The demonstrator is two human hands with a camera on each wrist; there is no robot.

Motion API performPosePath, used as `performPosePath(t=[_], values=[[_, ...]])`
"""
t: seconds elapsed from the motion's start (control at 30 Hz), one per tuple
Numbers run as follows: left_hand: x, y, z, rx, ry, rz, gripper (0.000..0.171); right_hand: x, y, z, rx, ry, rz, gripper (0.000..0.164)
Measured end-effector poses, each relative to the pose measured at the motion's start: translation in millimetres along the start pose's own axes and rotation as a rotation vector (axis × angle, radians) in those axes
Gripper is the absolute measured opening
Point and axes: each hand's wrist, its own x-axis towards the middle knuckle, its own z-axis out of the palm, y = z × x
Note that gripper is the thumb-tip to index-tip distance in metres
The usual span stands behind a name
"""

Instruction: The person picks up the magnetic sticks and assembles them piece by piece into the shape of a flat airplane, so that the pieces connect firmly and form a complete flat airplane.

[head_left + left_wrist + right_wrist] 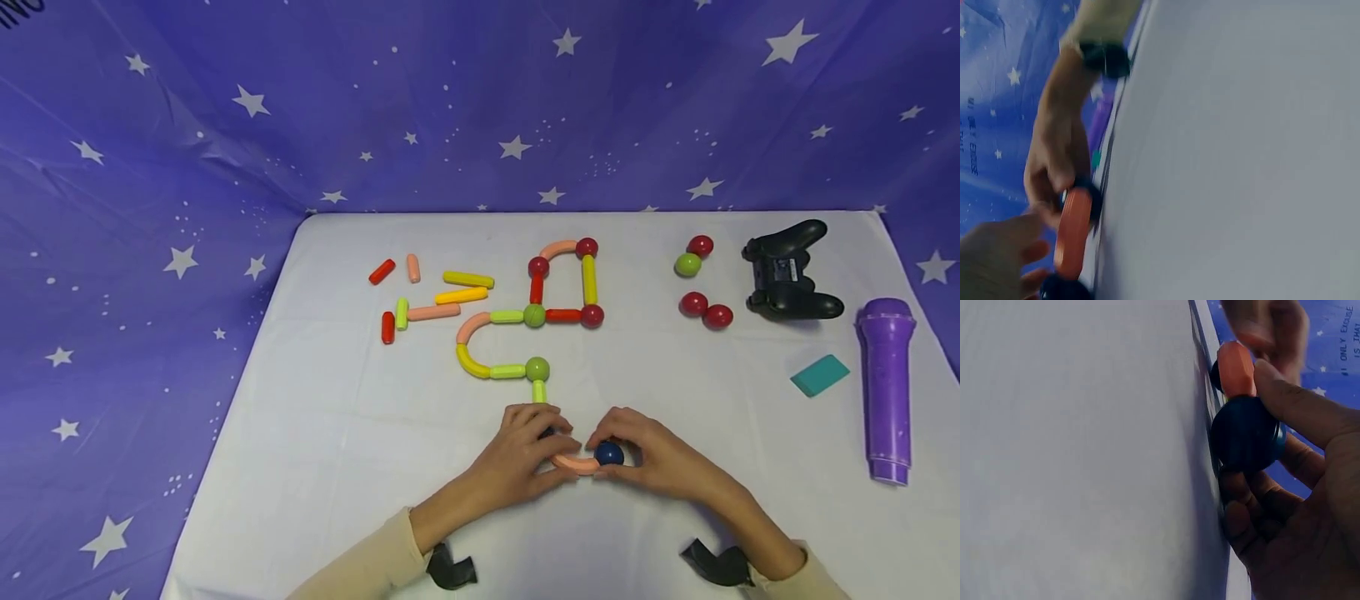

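A curved orange rod (576, 464) lies between my hands, joined at its right end to a dark blue ball (609, 453). My left hand (517, 458) holds the rod between thumb and fingers. Under those fingers sits a second dark blue ball (1065, 289), mostly hidden from the head view. My right hand (656, 457) pinches the first ball by its sides, with the thumb tip along the rod's end in the right wrist view. Just beyond the left fingers, a light green rod (539, 392) runs up to a green ball (537, 369).
The chain continues through a curved yellow rod (472, 362) to a closed loop with red balls (592, 316). Loose rods (461, 295) lie left of it. Rightward are loose red balls (693, 304), a black game controller (791, 273), a teal block (821, 376) and a purple cylinder (888, 392).
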Motion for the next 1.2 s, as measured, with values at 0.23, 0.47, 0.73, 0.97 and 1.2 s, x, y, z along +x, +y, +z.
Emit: performPosePath(t=[0.23, 0.47, 0.73, 0.97, 1.2], values=[[18.4, -26.7, -11.3, -0.02, 0.112, -0.324, 0.045, 0.9, -4.8, 1.6, -0.071, 0.002, 0.021, 0.027], [22.5, -33.9, -7.9, -0.052, 0.01, -0.416, 0.07, 2.0, -8.8, 3.3, -0.084, -0.019, 0.042, 0.028], [21.9, -34.8, -10.7, -0.087, -0.023, -0.431, 0.07, 5.7, -7.2, -0.6, -0.11, -0.035, 0.046, 0.029], [20.9, -36.1, -11.0, -0.104, -0.01, -0.421, 0.07, 10.1, -5.1, -9.1, -0.133, -0.044, 0.077, 0.03], [20.6, -36.8, -10.7, -0.1, -0.004, -0.417, 0.069, 14.4, -3.5, -11.0, -0.126, -0.015, 0.064, 0.031]])
